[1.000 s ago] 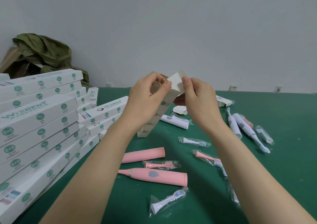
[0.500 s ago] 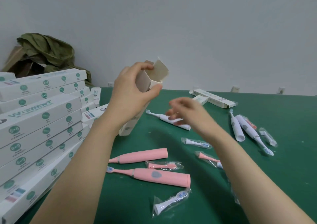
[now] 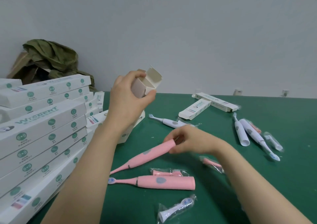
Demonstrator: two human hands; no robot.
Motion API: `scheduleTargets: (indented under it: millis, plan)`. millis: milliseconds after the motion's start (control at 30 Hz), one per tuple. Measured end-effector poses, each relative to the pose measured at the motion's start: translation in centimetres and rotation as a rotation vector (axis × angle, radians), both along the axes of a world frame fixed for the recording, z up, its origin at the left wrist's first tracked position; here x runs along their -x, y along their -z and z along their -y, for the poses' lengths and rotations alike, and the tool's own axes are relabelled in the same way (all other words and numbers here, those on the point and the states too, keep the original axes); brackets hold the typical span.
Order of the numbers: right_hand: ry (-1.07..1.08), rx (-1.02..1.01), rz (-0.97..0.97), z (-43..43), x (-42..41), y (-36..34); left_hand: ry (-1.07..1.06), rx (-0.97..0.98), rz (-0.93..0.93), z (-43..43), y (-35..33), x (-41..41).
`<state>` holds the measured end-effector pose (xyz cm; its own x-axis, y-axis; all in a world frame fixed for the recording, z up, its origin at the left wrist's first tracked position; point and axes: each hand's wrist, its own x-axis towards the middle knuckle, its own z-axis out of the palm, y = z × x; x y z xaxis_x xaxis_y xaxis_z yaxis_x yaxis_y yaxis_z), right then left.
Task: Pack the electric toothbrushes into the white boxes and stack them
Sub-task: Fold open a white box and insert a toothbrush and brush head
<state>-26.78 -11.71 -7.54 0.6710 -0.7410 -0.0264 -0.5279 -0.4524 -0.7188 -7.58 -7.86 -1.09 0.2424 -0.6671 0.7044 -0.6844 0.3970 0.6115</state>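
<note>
white box (image 3: 138, 90), top flap open, gripped by left hand (image 3: 127, 103); right hand (image 3: 189, 142) pinches pink toothbrush (image 3: 149, 153) base.

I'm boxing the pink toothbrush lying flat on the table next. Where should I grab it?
Probably pinch the pink toothbrush across its thick handle near the blunt right end, coming from above: it lies flat, and the neck at left is thin.

Pink toothbrushes (image 3: 166, 182) are lying on a dark green worktop (image 3: 283, 181); white boxes (image 3: 42, 129) are showing round green logos.
</note>
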Motion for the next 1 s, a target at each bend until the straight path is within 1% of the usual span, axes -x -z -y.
scheduleTargets:
  millis: [67,133,167,267,333,400,433,500,567,633,733,867,933,1000]
  plan:
    - [0.041,-0.101,0.309,0.3,1.8,-1.4,0.003,0.005,0.009,0.2,0.2,0.2]
    - [0.181,-0.142,0.595,0.5,3.5,-2.7,0.003,0.017,0.013,0.2,0.1,0.3]
    - [0.268,-0.131,0.717,0.6,4.3,-3.3,-0.002,0.025,0.014,0.2,0.1,0.2]
    - [0.461,0.010,0.998,0.4,5.6,-5.2,-0.040,0.010,0.033,0.3,-0.1,0.0]
    - [0.519,0.088,1.190,-0.3,5.7,-6.5,-0.073,-0.068,0.095,0.5,0.2,0.1]
    - [0.537,0.122,1.355,-1.1,5.3,-7.5,-0.080,-0.156,0.162,0.7,0.8,0.6]
    - [0.542,0.145,1.403,-1.6,5.0,-7.9,-0.073,-0.180,0.188,0.7,1.0,0.8]
    - [0.575,0.236,1.438,-2.5,4.5,-8.7,-0.041,-0.193,0.208,0.8,1.4,1.3]
    - [0.612,0.356,1.464,-3.2,4.4,-9.5,0.013,-0.209,0.187,0.8,1.4,1.8]
    - [0.618,0.434,1.518,-3.8,4.6,-10.1,0.055,-0.216,0.182,0.7,1.4,2.2]
    - [0.612,0.469,1.554,-4.1,4.4,-10.2,0.093,-0.195,0.202,0.5,1.4,2.8]
    - [0.650,0.452,1.517,-3.9,3.8,-9.7,0.071,-0.168,0.213,0.5,1.5,3.1]
    - [0.645,0.438,1.513,-4.0,3.7,-9.8,0.067,-0.175,0.206,0.5,1.4,3.0]
    - [0.622,0.445,1.496,-4.1,3.7,-9.9,0.050,-0.180,0.240,0.6,1.4,3.0]
